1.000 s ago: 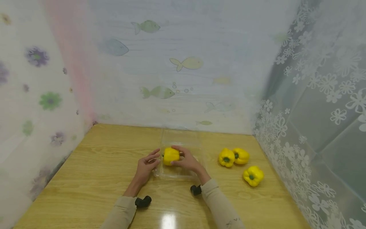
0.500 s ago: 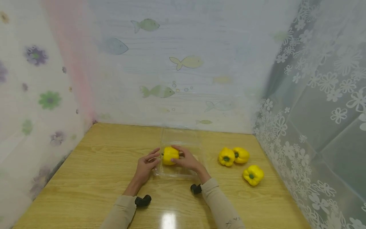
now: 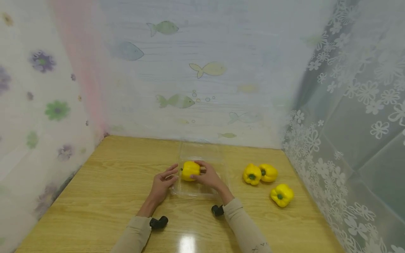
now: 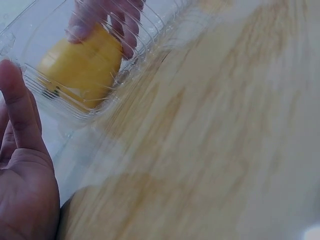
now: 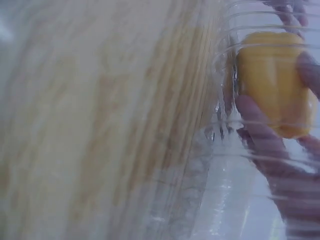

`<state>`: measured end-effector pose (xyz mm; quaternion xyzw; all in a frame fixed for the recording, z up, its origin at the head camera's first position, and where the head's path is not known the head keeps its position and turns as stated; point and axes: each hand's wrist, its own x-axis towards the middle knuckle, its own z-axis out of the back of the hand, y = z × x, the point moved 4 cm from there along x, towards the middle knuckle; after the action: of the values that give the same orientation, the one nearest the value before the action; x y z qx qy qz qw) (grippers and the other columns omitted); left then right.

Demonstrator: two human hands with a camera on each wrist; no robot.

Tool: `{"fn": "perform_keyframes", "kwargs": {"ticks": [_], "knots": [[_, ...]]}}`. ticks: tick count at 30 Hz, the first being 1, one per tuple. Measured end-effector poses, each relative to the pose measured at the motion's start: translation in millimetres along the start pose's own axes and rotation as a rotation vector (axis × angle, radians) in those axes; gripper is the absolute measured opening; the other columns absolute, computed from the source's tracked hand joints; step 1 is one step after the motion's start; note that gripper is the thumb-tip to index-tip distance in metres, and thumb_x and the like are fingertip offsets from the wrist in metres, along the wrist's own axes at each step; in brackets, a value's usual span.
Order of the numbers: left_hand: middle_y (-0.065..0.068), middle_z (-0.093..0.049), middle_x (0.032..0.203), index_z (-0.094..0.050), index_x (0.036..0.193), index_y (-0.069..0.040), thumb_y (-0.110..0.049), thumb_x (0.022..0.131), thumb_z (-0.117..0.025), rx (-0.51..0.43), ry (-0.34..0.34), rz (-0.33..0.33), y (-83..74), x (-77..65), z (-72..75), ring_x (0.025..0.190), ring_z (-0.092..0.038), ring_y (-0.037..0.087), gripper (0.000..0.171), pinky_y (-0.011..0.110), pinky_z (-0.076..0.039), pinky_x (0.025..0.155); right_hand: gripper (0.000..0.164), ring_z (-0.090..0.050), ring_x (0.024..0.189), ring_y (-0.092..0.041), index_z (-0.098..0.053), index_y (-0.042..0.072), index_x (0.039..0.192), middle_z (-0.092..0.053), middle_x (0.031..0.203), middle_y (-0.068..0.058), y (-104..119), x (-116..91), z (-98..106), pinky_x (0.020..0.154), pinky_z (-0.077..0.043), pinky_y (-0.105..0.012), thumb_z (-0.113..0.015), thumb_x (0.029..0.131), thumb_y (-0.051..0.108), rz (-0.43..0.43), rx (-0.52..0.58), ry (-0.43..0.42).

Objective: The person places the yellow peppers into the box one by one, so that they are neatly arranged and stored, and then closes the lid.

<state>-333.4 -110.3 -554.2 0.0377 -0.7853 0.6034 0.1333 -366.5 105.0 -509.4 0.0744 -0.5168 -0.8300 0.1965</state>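
Observation:
A yellow bell pepper (image 3: 191, 171) lies on its side within a clear plastic clamshell box (image 3: 197, 192), its stem toward the left. My right hand (image 3: 209, 176) reaches into the box and grips the pepper from the right, thumb on the near side and fingers on the far side. Through the clear wall, the right wrist view shows the pepper (image 5: 272, 82) between thumb and fingers. At the box's left wall is my left hand (image 3: 160, 185), fingers extended; in the left wrist view a fingertip of the left hand (image 4: 25, 165) seems to touch the rim.
To the right on the wooden table (image 3: 120, 182) lie two touching yellow peppers (image 3: 252, 174) and a third pepper (image 3: 282, 195) nearer the front. The box's raised lid (image 3: 200, 149) stands behind it. Patterned curtains enclose the back and sides.
The right thumb has slid up onto the pepper's near side. The pepper has shifted very slightly away from me. The left hand stays by the box's left wall.

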Motion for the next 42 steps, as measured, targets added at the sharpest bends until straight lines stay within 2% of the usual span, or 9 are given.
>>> {"fn": "perform_keyframes", "kwargs": {"ticks": [10, 18, 26, 34, 42], "knots": [[0.019, -0.045, 0.156, -0.059, 0.130, 0.016, 0.000, 0.094, -0.070, -0.018, -0.010, 0.019, 1.0, 0.4, -0.3, 0.076, -0.059, 0.004, 0.041, 0.014, -0.046, 0.057, 0.061, -0.054, 0.130, -0.043, -0.049, 0.012, 0.150, -0.044, 0.155, -0.017, 3.6, 4.1, -4.0, 0.106, -0.048, -0.052, -0.074, 0.095, 0.020, 0.020, 0.003, 0.020], [0.020, -0.046, 0.155, -0.060, 0.130, 0.017, 0.002, 0.094, -0.070, -0.022, -0.025, 0.030, 1.7, 1.3, -1.0, 0.078, -0.060, 0.005, 0.040, 0.014, -0.046, 0.058, 0.062, -0.052, 0.132, -0.044, -0.047, 0.012, 0.151, -0.043, 0.156, -0.016, 1.0, 4.8, -4.4, 0.103, -0.051, -0.050, -0.073, 0.096, 0.018, -0.002, 0.069, 0.051], [0.019, -0.046, 0.155, -0.059, 0.130, 0.016, 0.002, 0.094, -0.069, -0.025, -0.028, 0.040, 1.1, 1.1, -1.4, 0.076, -0.058, 0.004, 0.040, 0.014, -0.046, 0.057, 0.064, -0.047, 0.136, -0.046, -0.039, 0.011, 0.157, -0.035, 0.161, -0.017, -0.2, 4.1, -3.2, 0.105, -0.049, -0.050, -0.066, 0.100, 0.015, 0.025, 0.077, 0.118], [0.019, -0.045, 0.156, -0.059, 0.131, 0.016, 0.001, 0.095, -0.069, -0.019, -0.014, 0.028, -0.7, 0.1, -2.2, 0.075, -0.058, 0.004, 0.041, 0.014, -0.045, 0.055, 0.063, -0.046, 0.136, -0.048, -0.036, 0.007, 0.158, -0.035, 0.161, -0.020, -0.5, 4.5, -3.2, 0.105, -0.049, -0.051, -0.065, 0.101, 0.012, 0.040, 0.058, 0.112], [0.019, -0.045, 0.156, -0.059, 0.131, 0.016, 0.001, 0.095, -0.069, -0.023, -0.018, 0.031, -1.6, -0.7, -2.1, 0.075, -0.059, 0.005, 0.041, 0.015, -0.046, 0.055, 0.066, -0.041, 0.141, -0.047, -0.034, 0.009, 0.159, -0.031, 0.162, -0.021, 2.7, 0.8, -2.6, 0.108, -0.046, -0.052, -0.065, 0.101, 0.015, 0.006, 0.075, 0.115]]}}
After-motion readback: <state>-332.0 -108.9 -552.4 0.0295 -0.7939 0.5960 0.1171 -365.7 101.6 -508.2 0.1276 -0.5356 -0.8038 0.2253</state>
